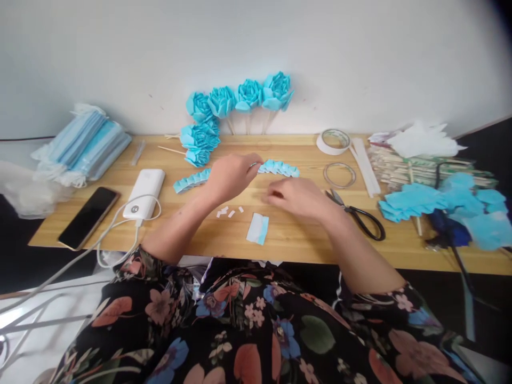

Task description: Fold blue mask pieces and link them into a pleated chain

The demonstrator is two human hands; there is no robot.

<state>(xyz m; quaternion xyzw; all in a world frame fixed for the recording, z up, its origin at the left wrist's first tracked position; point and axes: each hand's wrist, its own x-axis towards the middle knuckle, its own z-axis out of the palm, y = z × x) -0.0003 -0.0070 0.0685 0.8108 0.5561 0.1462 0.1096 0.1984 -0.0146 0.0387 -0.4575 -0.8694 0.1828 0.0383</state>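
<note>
A pleated strip of light-blue paper curves across the middle of the table. My left hand lies over its middle, with thumb and fingers closed at the strip's right part. Just below the strip's right end is my right hand, its fingers curled in and slightly smeared, so what they hold, if anything, does not show. Between my forearms lies a small white-and-blue piece. Several tiny white pieces are scattered left of it.
Blue paper flowers on sticks stand along the wall. A tape roll, wire ring and black-handled scissors lie right, near blue pieces. At left are face masks, a phone and a cabled power bank.
</note>
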